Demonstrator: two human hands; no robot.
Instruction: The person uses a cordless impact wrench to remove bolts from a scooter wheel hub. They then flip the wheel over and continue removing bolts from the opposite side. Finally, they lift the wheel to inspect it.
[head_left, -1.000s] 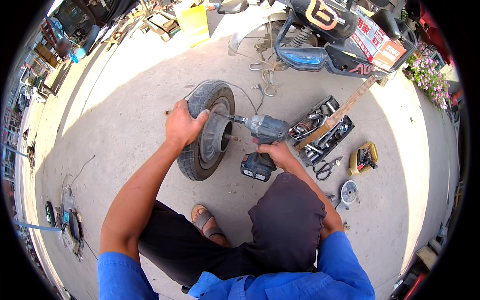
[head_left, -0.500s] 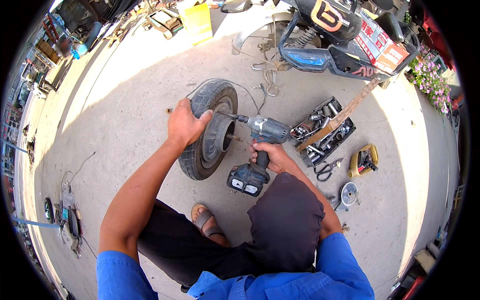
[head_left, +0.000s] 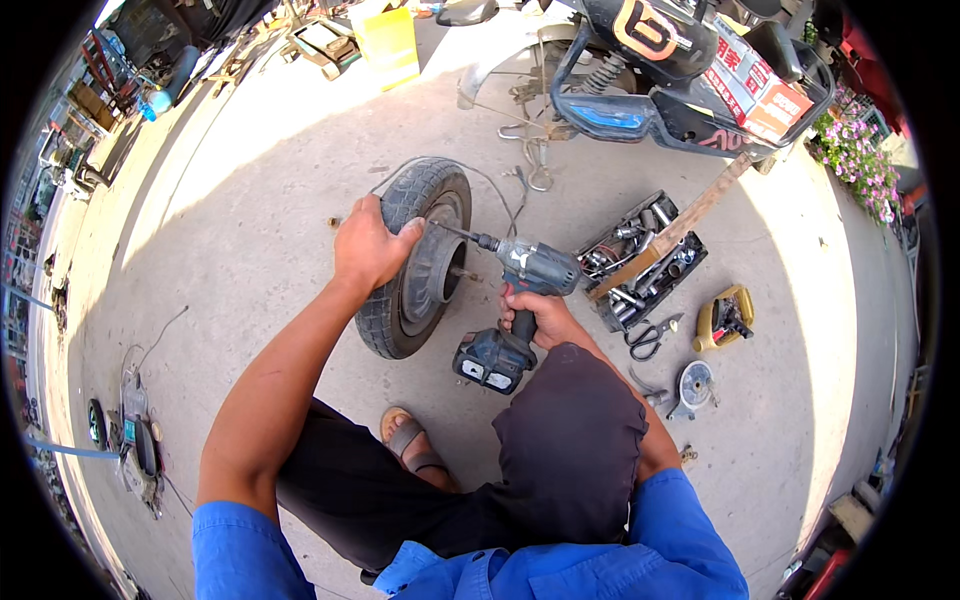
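A scooter wheel (head_left: pixel 440 270) with a black treaded tyre and grey hub stands upright on the concrete, its axle stub pointing right. My left hand (head_left: pixel 375 245) is closed over the tyre's upper left, thumb reaching toward the rim. In my right hand (head_left: pixel 543 312) is a cordless power driver (head_left: pixel 535 268), fingers wrapped round its grip. Its long bit points left, and the tip meets the wheel near the rim's upper edge, close to my left thumb. The battery pack hangs low beside my right knee. A thin cable runs from behind the wheel.
Right of the driver lies a black tray of sockets (head_left: pixel 622 312) with a wooden stick (head_left: pixel 670 240) across it. Near it are scissors (head_left: pixel 650 340), a cut yellow container (head_left: pixel 748 328) and a round metal part (head_left: pixel 695 385). A partly dismantled scooter (head_left: pixel 610 118) stands beyond.
The driver has tilted slightly, its body a little lower relative to the bit's tip. My left hand and the wheel keep nearly the same place.
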